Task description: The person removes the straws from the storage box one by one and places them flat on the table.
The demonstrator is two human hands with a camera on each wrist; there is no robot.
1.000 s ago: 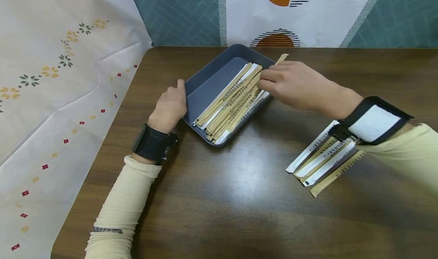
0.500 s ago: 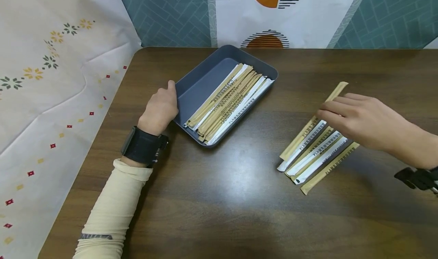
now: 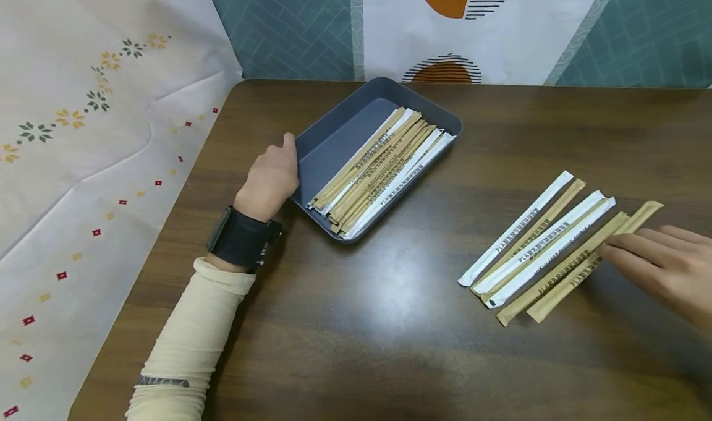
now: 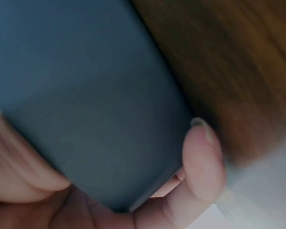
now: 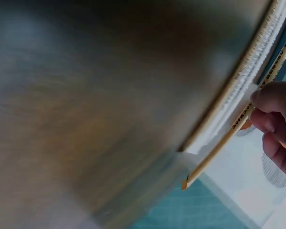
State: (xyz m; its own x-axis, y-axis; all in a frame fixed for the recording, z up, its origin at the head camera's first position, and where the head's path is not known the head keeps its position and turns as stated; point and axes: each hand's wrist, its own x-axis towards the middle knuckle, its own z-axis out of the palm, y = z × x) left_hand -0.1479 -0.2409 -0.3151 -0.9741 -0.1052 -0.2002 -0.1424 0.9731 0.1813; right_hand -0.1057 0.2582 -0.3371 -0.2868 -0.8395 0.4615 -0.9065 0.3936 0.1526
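Observation:
My left hand grips the near-left edge of a dark blue-grey rectangular tray; in the left wrist view its fingers curl round the tray's corner. Several slim paper-wrapped sticks, brown and white with dark lettering, lie side by side in the tray's right half. On the table at right lies a row of similar wrapped sticks. At the row's right end my right hand pinches a brown paper-wrapped stick, seen between thumb and fingers in the right wrist view. What the stick's lower side touches is hard to tell.
The brown wooden table shows bare wood between tray and row, and in front. A white patterned cloth hangs or lies along the left edge. Behind the far edge is a teal and white patterned covering.
My right hand has carried a brown paper-wrapped stick from the tray over to the row, then across to its right end. My left hand has kept its grip on the tray.

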